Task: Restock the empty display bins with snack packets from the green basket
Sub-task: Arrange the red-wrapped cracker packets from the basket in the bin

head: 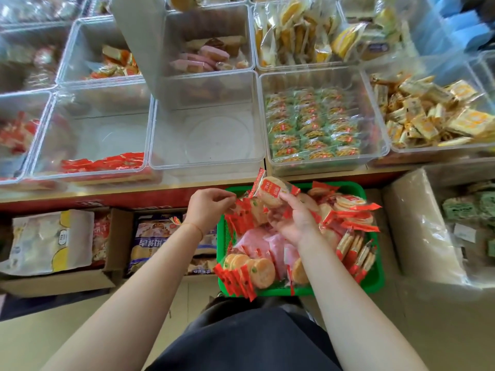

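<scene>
A green basket below the shelf edge holds several red-edged rice cracker packets. My right hand is over the basket and grips one round cracker packet, lifted toward the shelf. My left hand pinches the red edge of a row of packets at the basket's far left corner. Straight above stands an empty clear display bin. The clear bin to its left has only a few red packets along its front wall.
Clear bins with green packets, yellow packets, pink cakes and others fill the shelf. An open lid leans up over the middle bins. Cardboard boxes of stock sit on the floor at left, a wrapped carton at right.
</scene>
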{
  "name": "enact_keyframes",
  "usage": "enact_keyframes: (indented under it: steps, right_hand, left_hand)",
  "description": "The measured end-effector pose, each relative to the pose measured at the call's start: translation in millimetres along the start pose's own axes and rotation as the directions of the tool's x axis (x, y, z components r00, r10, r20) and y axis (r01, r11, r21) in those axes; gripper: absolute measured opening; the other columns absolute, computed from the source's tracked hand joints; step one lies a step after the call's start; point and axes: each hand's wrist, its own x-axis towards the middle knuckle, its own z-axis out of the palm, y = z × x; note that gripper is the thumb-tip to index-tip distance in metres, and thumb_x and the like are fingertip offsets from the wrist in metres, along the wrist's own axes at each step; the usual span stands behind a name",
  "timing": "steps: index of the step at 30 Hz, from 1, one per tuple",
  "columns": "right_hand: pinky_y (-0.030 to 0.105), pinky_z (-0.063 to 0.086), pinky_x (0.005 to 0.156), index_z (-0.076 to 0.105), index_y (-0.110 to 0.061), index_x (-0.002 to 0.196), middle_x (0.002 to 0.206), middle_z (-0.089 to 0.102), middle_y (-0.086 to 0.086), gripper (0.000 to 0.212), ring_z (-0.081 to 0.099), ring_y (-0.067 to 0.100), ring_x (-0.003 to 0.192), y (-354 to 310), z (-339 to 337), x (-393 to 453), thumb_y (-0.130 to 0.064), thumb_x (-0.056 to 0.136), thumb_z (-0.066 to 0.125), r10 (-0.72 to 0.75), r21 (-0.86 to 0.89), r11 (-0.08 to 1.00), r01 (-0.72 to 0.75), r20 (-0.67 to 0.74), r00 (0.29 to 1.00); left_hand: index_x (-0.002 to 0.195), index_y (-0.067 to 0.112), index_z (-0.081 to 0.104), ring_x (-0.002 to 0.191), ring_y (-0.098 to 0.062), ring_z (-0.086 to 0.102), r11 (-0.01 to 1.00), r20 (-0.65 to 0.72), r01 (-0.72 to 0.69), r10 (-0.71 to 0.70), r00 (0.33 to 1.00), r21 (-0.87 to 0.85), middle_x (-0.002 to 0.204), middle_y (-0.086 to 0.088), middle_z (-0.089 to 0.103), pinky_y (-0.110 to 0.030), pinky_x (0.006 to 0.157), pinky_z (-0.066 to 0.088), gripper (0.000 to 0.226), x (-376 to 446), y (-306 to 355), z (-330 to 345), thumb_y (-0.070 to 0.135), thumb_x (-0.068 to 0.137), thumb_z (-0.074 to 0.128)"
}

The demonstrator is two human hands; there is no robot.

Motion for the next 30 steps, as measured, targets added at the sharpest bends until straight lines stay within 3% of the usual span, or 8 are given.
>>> enact_keyframes:
  steps: [4,11,17,20,22,25,28,30]
  right_hand:
    - [0.030,0.050,0.070,0.061,-0.010,0.107,0.099,0.061,0.012,0.020,0.055,0.021,0.086,10,8,-7,-0.008,0.088,0.065,-0.006,0.019,1.000,0.006,0.037,0.999]
    - [0.034,0.050,0.078,0.067,-0.014,0.112,0.099,0.070,0.010,0.028,0.063,0.025,0.094,53,41,-16,-0.023,0.086,0.069,-0.094,-0.022,0.995,0.098,0.115,0.989]
    - [0.042,0.044,0.099,0.074,-0.027,0.111,0.121,0.070,0.007,0.068,0.061,0.028,0.117,144,113,-15,-0.033,0.047,0.096,-0.186,-0.054,0.977,0.204,0.235,0.954]
    - [0.050,0.033,0.112,0.077,-0.024,0.109,0.130,0.065,0.009,0.036,0.053,0.030,0.130,208,174,-18,-0.029,0.073,0.081,-0.160,-0.044,0.983,0.181,0.293,0.943]
    - [0.054,0.029,0.116,0.075,-0.018,0.114,0.133,0.062,0.013,0.031,0.051,0.033,0.132,248,214,-14,-0.027,0.085,0.069,-0.088,-0.065,0.991,0.114,0.316,0.945]
    - [0.057,0.036,0.112,0.054,-0.012,0.139,0.142,0.054,0.017,0.051,0.050,0.034,0.132,293,270,-10,-0.030,0.092,0.063,-0.014,-0.249,0.962,0.113,0.368,0.930]
    - [0.049,0.055,0.090,0.053,-0.009,0.138,0.135,0.059,0.018,0.053,0.059,0.033,0.123,319,315,-9,-0.029,0.091,0.063,-0.044,-0.422,0.889,0.178,0.307,0.951]
    - [0.043,0.058,0.082,0.053,-0.008,0.137,0.130,0.062,0.019,0.048,0.064,0.032,0.115,330,333,-4,-0.027,0.093,0.063,-0.103,-0.495,0.840,0.223,0.258,0.961]
  left_hand:
    - [0.094,0.021,0.079,0.087,-0.012,0.064,0.978,-0.090,-0.091,0.109,0.990,0.187,0.087,0.009,0.066,-0.031,0.081,0.053,0.016,7,-3,-15,0.033,0.087,0.073]
    - [0.093,0.015,0.079,0.109,-0.013,0.055,0.989,-0.140,-0.135,0.142,0.980,0.058,0.109,0.000,0.063,-0.023,0.095,0.039,0.019,22,-27,-75,0.031,0.084,0.075]
    - [0.087,0.012,0.076,0.085,-0.023,0.069,0.980,-0.077,-0.085,0.073,0.994,-0.178,0.086,-0.005,0.075,-0.041,0.085,0.057,0.018,31,-81,-179,0.029,0.089,0.071]
    - [0.087,0.012,0.071,0.079,-0.020,0.068,0.981,-0.039,-0.065,0.059,0.997,-0.185,0.084,-0.002,0.072,-0.036,0.076,0.057,0.022,39,-121,-243,0.033,0.092,0.066]
    - [0.085,0.013,0.068,0.075,-0.014,0.063,0.981,-0.059,-0.068,0.058,0.997,-0.179,0.080,0.004,0.068,-0.025,0.071,0.052,0.021,44,-147,-286,0.032,0.093,0.065]
    - [0.080,0.014,0.062,0.067,-0.001,0.051,0.982,-0.127,-0.089,0.069,0.990,-0.166,0.073,0.009,0.058,-0.006,0.056,0.036,0.019,48,-173,-340,0.027,0.095,0.063]
    - [0.087,0.011,0.061,0.063,-0.007,0.051,0.975,-0.108,-0.064,0.042,0.993,-0.214,0.071,0.005,0.055,-0.016,0.058,0.040,0.015,56,-193,-377,0.023,0.096,0.061]
    - [0.097,0.010,0.059,0.058,-0.011,0.055,0.922,0.049,0.046,-0.029,0.998,-0.385,0.075,-0.001,0.058,-0.025,0.049,0.047,0.010,57,-200,-396,0.021,0.097,0.060]
